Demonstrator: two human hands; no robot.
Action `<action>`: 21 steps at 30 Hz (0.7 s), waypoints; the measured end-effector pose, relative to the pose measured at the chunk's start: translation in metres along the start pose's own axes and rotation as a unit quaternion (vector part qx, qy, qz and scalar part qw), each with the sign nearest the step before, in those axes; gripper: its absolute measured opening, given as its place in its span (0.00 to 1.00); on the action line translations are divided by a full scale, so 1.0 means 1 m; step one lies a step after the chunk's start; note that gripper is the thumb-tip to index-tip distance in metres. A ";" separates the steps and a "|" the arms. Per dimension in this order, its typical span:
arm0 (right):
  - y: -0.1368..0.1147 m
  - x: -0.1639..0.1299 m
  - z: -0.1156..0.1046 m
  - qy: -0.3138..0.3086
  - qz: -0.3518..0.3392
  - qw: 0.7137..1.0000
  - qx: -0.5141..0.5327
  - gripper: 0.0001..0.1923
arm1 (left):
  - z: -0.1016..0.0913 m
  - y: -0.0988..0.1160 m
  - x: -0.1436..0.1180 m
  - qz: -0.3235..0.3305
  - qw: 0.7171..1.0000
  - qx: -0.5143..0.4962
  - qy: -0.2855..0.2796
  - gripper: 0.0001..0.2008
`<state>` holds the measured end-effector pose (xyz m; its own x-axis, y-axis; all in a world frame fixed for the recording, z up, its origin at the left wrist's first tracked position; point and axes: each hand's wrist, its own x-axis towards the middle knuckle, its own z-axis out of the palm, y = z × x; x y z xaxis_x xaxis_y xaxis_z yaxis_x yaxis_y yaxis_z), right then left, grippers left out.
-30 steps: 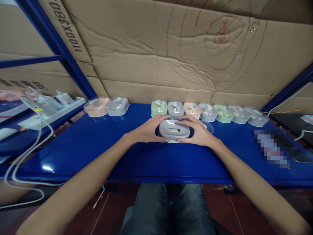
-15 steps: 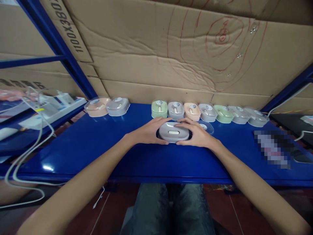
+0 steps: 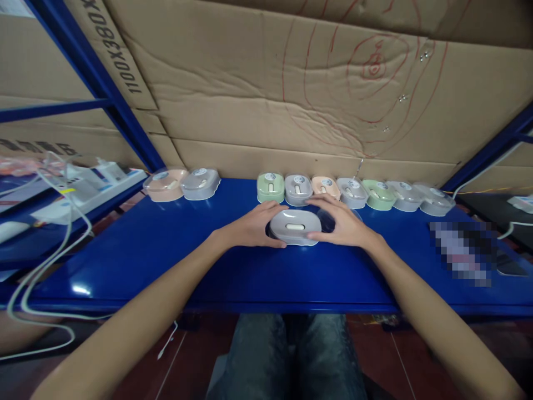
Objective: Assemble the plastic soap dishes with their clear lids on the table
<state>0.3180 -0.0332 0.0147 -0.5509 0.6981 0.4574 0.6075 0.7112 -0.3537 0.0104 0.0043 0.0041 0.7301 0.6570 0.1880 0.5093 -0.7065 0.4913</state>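
A grey oval plastic box (image 3: 295,226) with a pale slot on top rests on the blue table (image 3: 166,261) in front of me. My left hand (image 3: 252,225) grips its left end and my right hand (image 3: 342,223) grips its right end. A clear lid (image 3: 327,219) shows just behind the box, partly hidden by my right hand. Behind my hands, a row of several similar boxes in green, grey and peach (image 3: 352,191) lines the table's back edge.
A peach box (image 3: 164,183) and a grey box (image 3: 201,183) stand apart at the back left. Cardboard sheets (image 3: 291,100) form the back wall. White cables (image 3: 50,239) and devices lie on the left shelf. A blurred item (image 3: 464,253) lies at right.
The grey box, raised slightly a second ago, now sits lower on the table. My right hand's fingers have spread a little further back over it.
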 end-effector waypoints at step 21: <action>0.048 -0.023 -0.033 -0.099 0.085 0.987 -0.096 0.36 | -0.007 0.002 0.003 0.015 1.000 0.008 -0.006 0.41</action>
<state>0.3784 -0.0173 0.0139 -0.5206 0.8222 0.2301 0.7878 0.5665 -0.2420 0.0106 0.0061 0.0115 0.7505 0.6319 0.1932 0.4935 -0.7305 0.4721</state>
